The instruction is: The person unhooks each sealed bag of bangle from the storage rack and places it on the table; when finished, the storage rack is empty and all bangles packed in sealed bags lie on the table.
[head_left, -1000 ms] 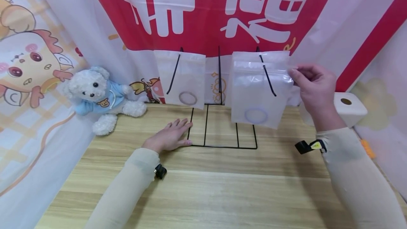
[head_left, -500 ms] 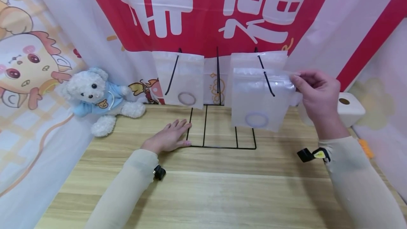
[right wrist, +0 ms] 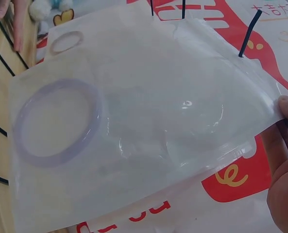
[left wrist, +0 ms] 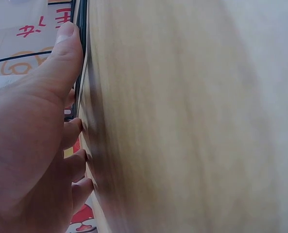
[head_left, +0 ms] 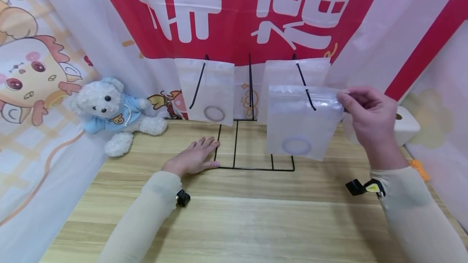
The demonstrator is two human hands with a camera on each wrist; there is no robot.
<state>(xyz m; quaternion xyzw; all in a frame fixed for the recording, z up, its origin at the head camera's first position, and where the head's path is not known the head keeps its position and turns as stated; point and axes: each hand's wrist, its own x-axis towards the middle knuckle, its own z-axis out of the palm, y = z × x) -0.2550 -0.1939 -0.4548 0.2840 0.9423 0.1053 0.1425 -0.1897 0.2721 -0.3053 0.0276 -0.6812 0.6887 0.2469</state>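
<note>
My right hand (head_left: 376, 117) pinches the upper right corner of a frosted zip bag (head_left: 303, 121). A pale purple ring (right wrist: 59, 122), bangle-like, lies inside near the bag's bottom. The right prong (right wrist: 250, 33) of a black wire rack (head_left: 256, 169) passes through the bag's top, with its tip sticking out in front. Behind it, another frosted bag (head_left: 283, 72) hangs farther back on the same prong. A third bag (head_left: 206, 88) with a brownish ring (head_left: 214, 113) hangs on the left prong. My left hand (head_left: 193, 155) lies flat with fingers spread, its fingertips at the rack base's left side.
The rack's middle prong (head_left: 250, 80) carries no bag. A white plush bear (head_left: 113, 113) in a blue top sits at the back left. Behind my right hand stands a white box (head_left: 406, 127) with a round hole. A printed curtain (head_left: 234, 19) hangs behind the wooden table (head_left: 234, 222).
My right hand has drawn the front bag forward and down along the right prong, apart from the bag behind it. The left hand stays in place at the rack's base.
</note>
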